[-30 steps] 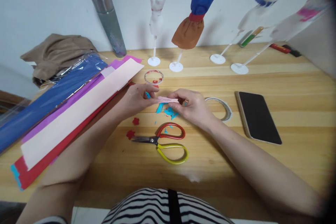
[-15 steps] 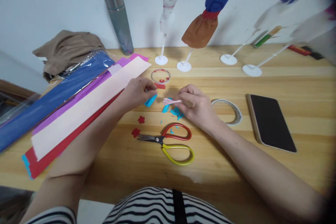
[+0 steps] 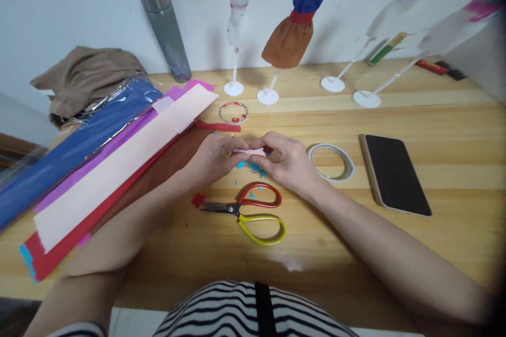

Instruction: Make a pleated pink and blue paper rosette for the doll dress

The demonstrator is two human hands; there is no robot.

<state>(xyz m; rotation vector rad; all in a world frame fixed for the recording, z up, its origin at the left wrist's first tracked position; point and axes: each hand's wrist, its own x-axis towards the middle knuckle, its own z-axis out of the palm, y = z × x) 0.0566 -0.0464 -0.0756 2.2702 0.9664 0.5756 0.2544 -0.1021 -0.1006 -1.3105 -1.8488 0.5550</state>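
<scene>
Nearest: striped top point(image 3: 221, 308) with a black strap point(image 3: 264, 310), at the table's near edge. Next, scissors point(image 3: 233, 210) lying flat, handles apart, one red, one yellow; blades point left, tips near a red paper flower point(image 3: 198, 200).

Hands, beyond the scissors: left hand point(image 3: 217, 158) nearly closed, thumb and forefinger pinching the left end of a small pale pink paper piece point(image 3: 253, 152). Right hand point(image 3: 288, 160) likewise, thumb and forefinger pinching its right end, palm part open. Fingertips of both hands close together; paper held between them, above blue scraps point(image 3: 255, 166). Remaining left fingers: curl cannot be told.

Right of right hand: tape roll point(image 3: 349, 169), flat, apart from it; further right, phone point(image 3: 395, 174), screen dark. Left forearm lies beside stacked paper strips point(image 3: 126, 168), pale pink uppermost.

Farther: red strip point(image 3: 221, 127), then a thin clear ring point(image 3: 234, 103). Farthest, near the wall: white dress form point(image 3: 239, 26), dressed form point(image 3: 288, 42) in blue and brown, flask point(image 3: 164, 37).
</scene>
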